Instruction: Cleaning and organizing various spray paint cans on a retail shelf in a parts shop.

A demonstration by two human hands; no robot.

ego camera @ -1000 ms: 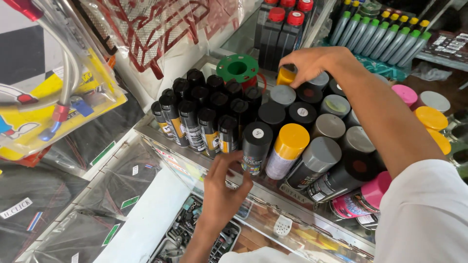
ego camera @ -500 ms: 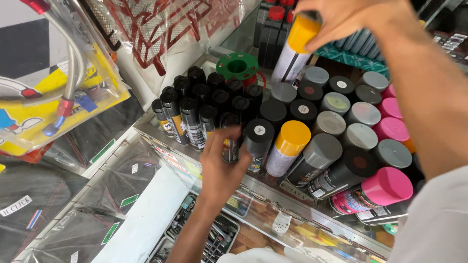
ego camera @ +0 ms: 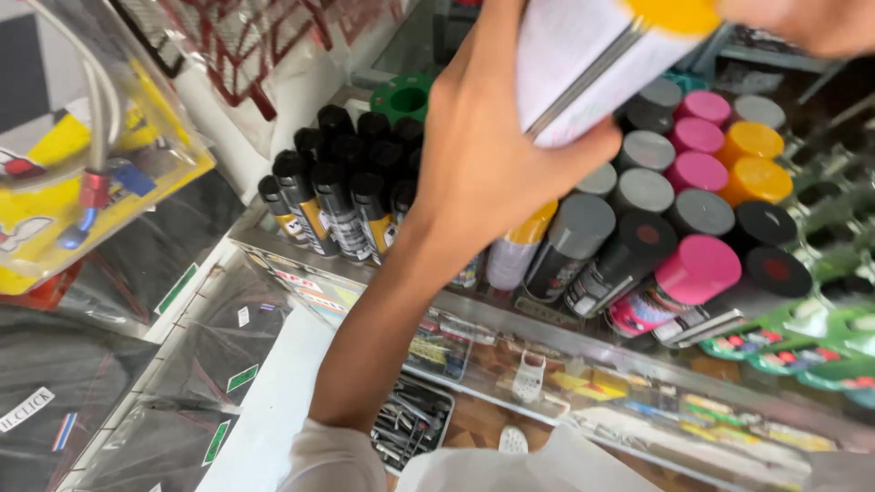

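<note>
We have the yellow-capped spray can (ego camera: 602, 64) lifted clear of the glass tabletop (ego camera: 565, 355), high above its far edge and tilted, cap toward the right; our left hand (ego camera: 492, 155) cups the white body from below, fingers curled about it; our right hand (ego camera: 811, 23) shows only as a sliver at the cap end, seemingly on the cap, though we cannot tell how far it is closed. We judge the step as handling a can picked out of the stock and passing it between hands; the next move, we think, calls for a firm hold at the body, kept clear of the standing cans so none topples. Counted on the tabletop: four pink-capped cans (ego camera: 697, 269); three loose yellow or orange caps (ego camera: 747, 141); some seven grey caps (ego camera: 643, 189); about a dozen black-capped cans (ego camera: 314, 196) toward the left edge, too crowded for an exact count; one green ring (ego camera: 406, 96) behind them.
</note>
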